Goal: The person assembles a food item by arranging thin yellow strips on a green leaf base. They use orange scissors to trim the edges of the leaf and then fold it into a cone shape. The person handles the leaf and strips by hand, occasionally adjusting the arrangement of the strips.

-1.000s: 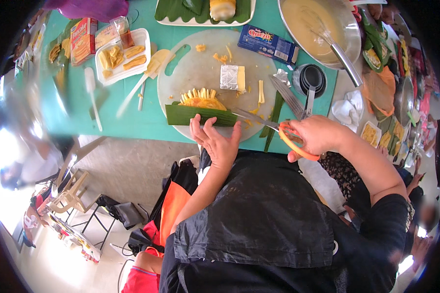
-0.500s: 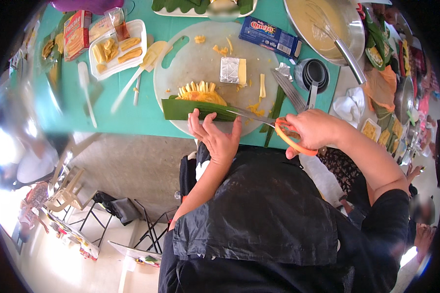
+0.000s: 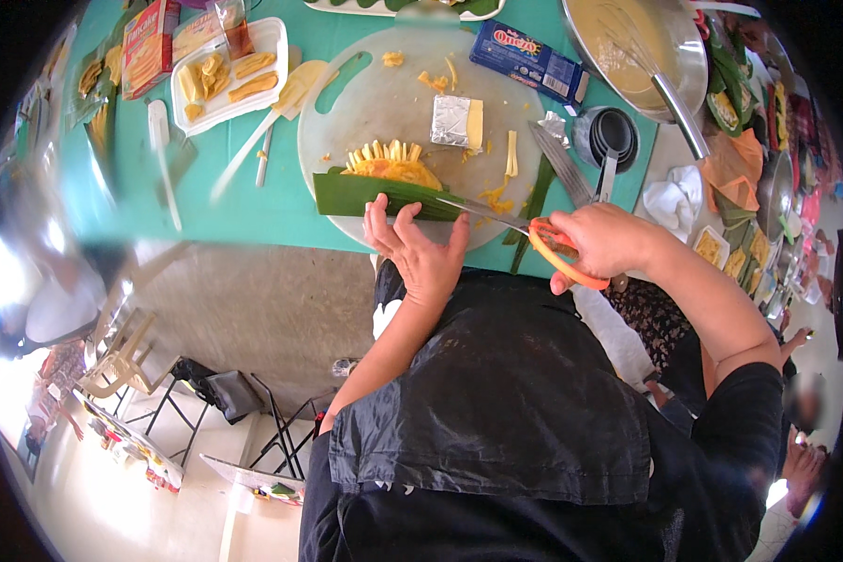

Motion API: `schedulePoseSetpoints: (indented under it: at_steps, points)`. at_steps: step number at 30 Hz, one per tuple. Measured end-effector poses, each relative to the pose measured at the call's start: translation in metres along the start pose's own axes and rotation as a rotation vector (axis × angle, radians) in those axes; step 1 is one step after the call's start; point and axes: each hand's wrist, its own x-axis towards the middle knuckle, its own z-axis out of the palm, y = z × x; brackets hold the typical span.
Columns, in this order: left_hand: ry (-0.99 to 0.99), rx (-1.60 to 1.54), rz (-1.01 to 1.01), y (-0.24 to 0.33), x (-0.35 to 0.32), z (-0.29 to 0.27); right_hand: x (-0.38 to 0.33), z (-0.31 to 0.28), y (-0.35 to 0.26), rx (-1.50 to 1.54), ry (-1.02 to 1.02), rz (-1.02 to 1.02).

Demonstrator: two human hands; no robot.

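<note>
A strip of green banana leaf [image 3: 347, 194] stands along the near edge of the round white cutting board [image 3: 365, 94]. My left hand [image 3: 417, 245] is closed on the leaf's near side, fingertips pressed to it. My right hand [image 3: 590, 245] grips orange-handled scissors [image 3: 557, 253]; their blades point left and meet the leaf's right end beside my left thumb. Behind the leaf lies a yellow mashed mound [image 3: 398, 172] topped with a row of pale cheese sticks. A cheese block half in foil [image 3: 457, 122] and a few loose cheese sticks [image 3: 511, 153] rest farther back on the board.
Right of the board are a knife [image 3: 560, 164], nested dark measuring cups [image 3: 613, 136] and a steel bowl of batter [image 3: 618, 47] with a whisk. A blue box [image 3: 529, 64] touches the board's far edge. At left sit a white tray of yellow fruit pieces [image 3: 276, 47] and spatulas [image 3: 159, 155].
The whole view has shifted slightly, so the table things sit a little higher and farther right. Both hands keep nearly the same hold on leaf and scissors.
</note>
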Motion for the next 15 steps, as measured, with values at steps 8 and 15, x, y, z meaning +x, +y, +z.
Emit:
schedulePoseSetpoints:
  at_steps: [8, 15]
  points:
    - [0.004, 0.0, 0.004, 0.0008, 0.0006, -0.0005, 0.0022, 0.0065, 0.0028, -0.002, 0.051, -0.047]
    - [0.015, 0.003, 0.01, -0.0001, 0.0007, 0.0002, 0.0022, 0.0089, 0.0011, 0.005, 0.07, -0.045]
